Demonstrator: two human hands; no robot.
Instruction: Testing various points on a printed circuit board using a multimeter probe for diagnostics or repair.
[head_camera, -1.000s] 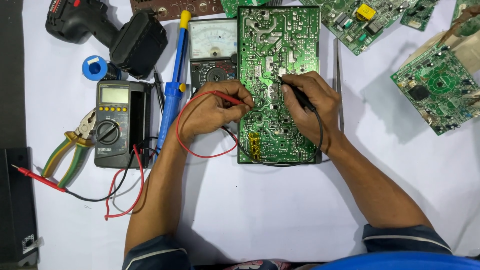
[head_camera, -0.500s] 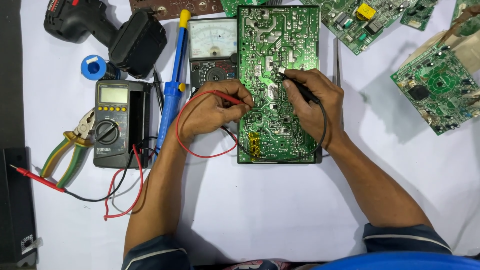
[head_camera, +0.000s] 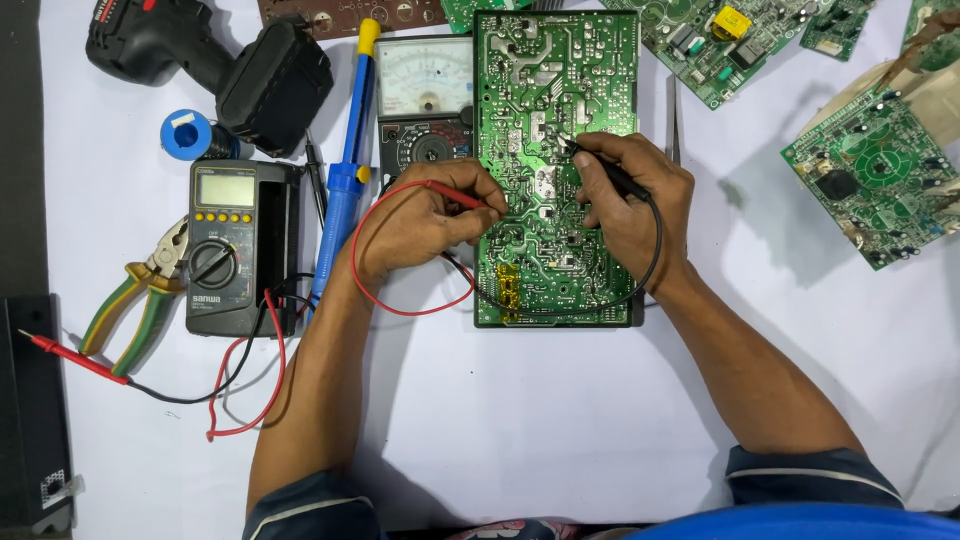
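The left hand (head_camera: 420, 222) is pinching the red probe (head_camera: 455, 194) and the right hand (head_camera: 635, 205) the black probe (head_camera: 605, 172), both tips touching the green circuit board (head_camera: 556, 120) (solder side up) beside the analog meter (head_camera: 425, 100). Probing seems underway; shifting points needs steady tips.

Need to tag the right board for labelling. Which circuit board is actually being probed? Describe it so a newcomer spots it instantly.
Start at the white table and find the person's two hands. Both rest on the large green circuit board at top centre, solder side up, lying just right of the analog meter. It is the only board touched by a red probe and a black probe.
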